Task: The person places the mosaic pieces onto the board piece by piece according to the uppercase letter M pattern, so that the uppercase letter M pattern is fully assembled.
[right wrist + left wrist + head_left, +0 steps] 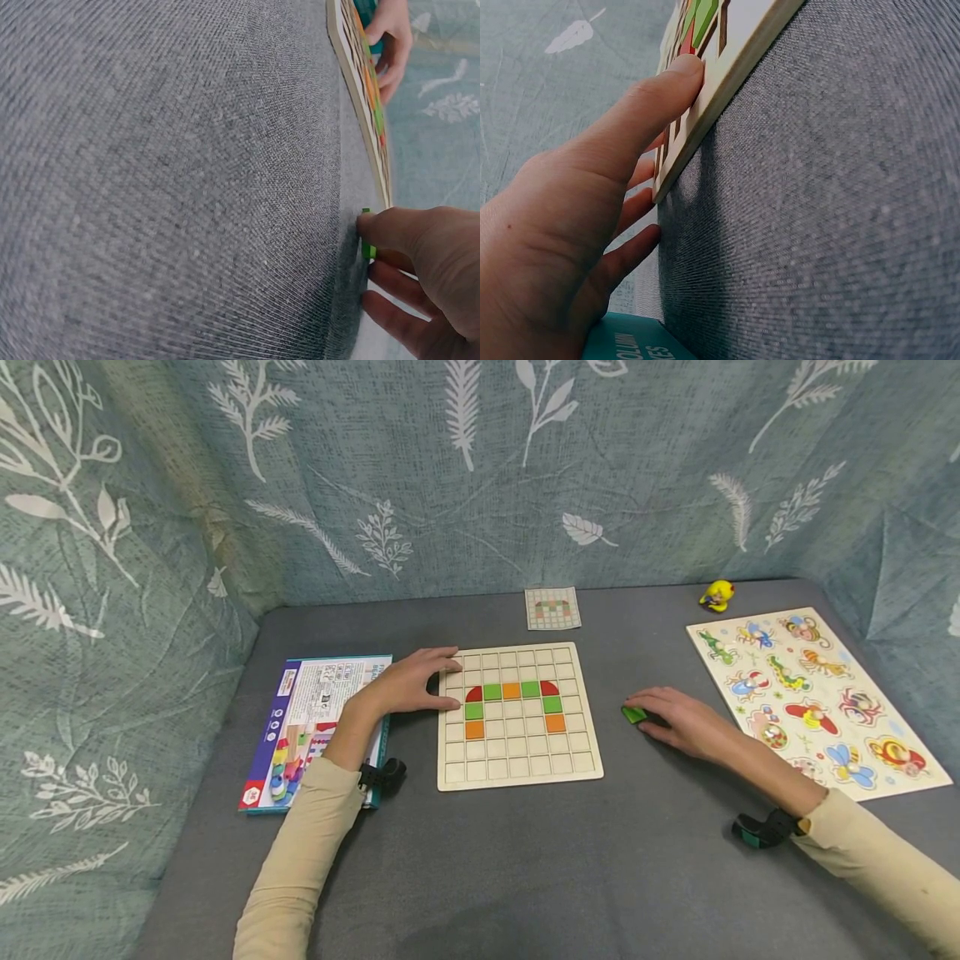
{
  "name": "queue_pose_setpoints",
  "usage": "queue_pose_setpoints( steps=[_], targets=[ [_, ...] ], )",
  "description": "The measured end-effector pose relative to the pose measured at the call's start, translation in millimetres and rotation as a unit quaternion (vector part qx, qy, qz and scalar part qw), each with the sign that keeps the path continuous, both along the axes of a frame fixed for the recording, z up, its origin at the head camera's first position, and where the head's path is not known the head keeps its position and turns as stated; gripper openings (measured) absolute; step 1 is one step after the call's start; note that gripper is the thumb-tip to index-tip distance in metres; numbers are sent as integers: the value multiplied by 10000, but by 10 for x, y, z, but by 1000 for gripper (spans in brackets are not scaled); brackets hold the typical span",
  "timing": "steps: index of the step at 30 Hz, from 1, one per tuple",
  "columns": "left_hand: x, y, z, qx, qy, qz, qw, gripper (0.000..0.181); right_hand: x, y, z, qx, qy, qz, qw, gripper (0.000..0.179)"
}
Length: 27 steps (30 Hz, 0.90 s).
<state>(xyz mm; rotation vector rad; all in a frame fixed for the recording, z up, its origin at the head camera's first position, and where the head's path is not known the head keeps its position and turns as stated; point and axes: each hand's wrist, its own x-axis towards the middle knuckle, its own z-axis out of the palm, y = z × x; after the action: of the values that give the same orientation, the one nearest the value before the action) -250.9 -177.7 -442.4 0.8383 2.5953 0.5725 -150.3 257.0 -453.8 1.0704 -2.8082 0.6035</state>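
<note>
A wooden grid board (517,768) lies flat in the middle, with red, green and orange tiles set in an arch. Red rounded pieces form its two upper corners, and an orange tile (512,691) tops its middle. At the board's left edge, my left hand (405,685) rests its thumb on the frame, fingers loosely extended along the side; the left wrist view shows this thumb (656,97) close up. Right of the board, just over the table, my right hand (686,727) pinches a green tile (633,715) between thumb and fingers; the right wrist view shows it edge-on.
A small pattern card (553,608) showing a similar arch lies behind the board. To the left is a boxed game (322,727), partly under the left forearm. An insect puzzle board (817,693) lies at right, with a yellow toy (717,596) behind it.
</note>
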Motion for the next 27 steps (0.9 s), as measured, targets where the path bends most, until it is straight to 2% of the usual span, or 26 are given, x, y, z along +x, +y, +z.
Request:
queue_pose_setpoints(
  steps=[12, 27],
  targets=[
    [-5, -4, -5, -27, -32, -23, 10000, 68, -3, 0, -7, 130, -159, -86, 9998, 37],
    [2, 2, -5, -16, -1, -25, 10000, 68, 0, -9, -3, 143, -6, 19, 9999, 35]
  ],
)
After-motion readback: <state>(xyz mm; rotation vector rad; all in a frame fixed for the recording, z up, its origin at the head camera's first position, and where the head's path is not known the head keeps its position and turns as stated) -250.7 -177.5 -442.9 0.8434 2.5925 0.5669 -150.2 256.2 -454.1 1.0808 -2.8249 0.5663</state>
